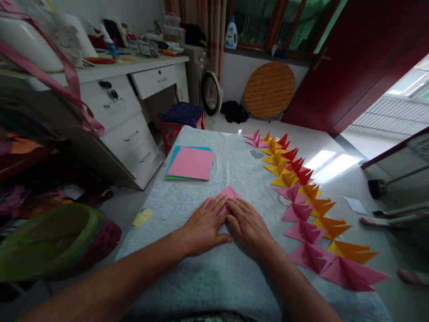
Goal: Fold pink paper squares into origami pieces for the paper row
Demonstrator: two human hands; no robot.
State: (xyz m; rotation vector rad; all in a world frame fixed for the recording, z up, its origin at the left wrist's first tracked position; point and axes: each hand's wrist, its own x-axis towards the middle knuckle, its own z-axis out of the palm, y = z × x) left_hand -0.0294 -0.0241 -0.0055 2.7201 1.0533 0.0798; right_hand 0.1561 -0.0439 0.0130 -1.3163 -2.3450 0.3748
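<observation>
A pink sheet of origami paper (229, 191), folded to a point at its far corner, lies on the cloth-covered table (187, 286). My left hand (206, 226) rests flat on its left part, thumb stretched out to the right. From the other side, my right hand (248, 223) presses down with its fingers extended over the paper's right part. Both hands hide most of the sheet. Beyond my left hand sits a stack of square coloured paper (191, 163), pink on top with blue and green edges showing.
Folded paper cranes line the table's right side: pink cranes (304, 231), yellow cranes (275, 160), red cranes (297, 164) and orange cranes (331, 227). A stool (182, 114) stands past the far edge. At left are a white desk (117, 105) and a green-lined bin (50, 237).
</observation>
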